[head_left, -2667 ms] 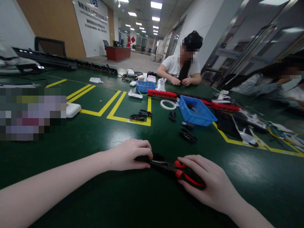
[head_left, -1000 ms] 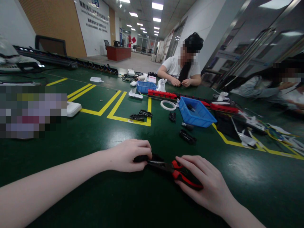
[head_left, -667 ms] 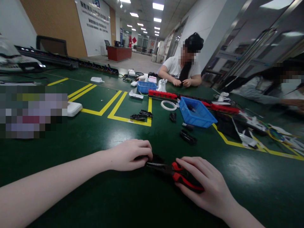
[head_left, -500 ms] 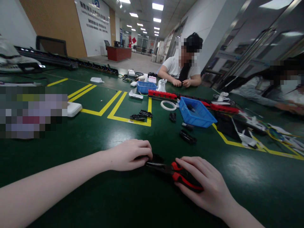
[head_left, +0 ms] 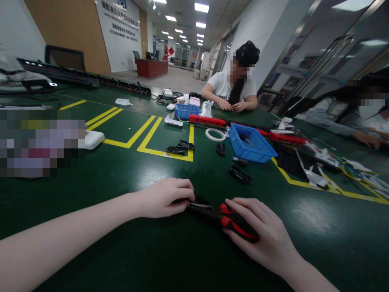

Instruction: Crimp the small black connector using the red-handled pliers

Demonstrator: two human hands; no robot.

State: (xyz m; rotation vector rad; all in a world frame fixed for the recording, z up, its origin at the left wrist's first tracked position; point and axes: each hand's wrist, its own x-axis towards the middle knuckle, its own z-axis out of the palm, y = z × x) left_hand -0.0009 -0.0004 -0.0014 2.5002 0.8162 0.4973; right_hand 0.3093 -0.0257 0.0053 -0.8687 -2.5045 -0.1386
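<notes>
Low over the green table, my right hand [head_left: 261, 231] is closed around the red and black handles of needle-nose pliers [head_left: 226, 215]. The pliers' jaws point left and reach the fingertips of my left hand [head_left: 173, 197]. That hand's fingers are curled and pinched around a small black part [head_left: 200, 200], mostly hidden by the fingers and the jaws. Whether the jaws grip the part, I cannot tell. Beyond my hands lie several black ribbed pieces: a longer black piece [head_left: 240, 174], a small one [head_left: 220, 149], and a pair of black pieces [head_left: 176, 150] by the yellow tape.
A blue bin [head_left: 252, 146] holding a dark piece stands past my right hand, with a white ring [head_left: 215, 134] beside it. Farther back are a smaller blue bin [head_left: 187, 111] and a red strip [head_left: 208, 120]. A co-worker [head_left: 234, 87] sits across the table.
The pliers have tilted slightly, their jaws moving up a little toward my left fingertips. My right hand has risen slightly with them; my left hand stays nearly still.
</notes>
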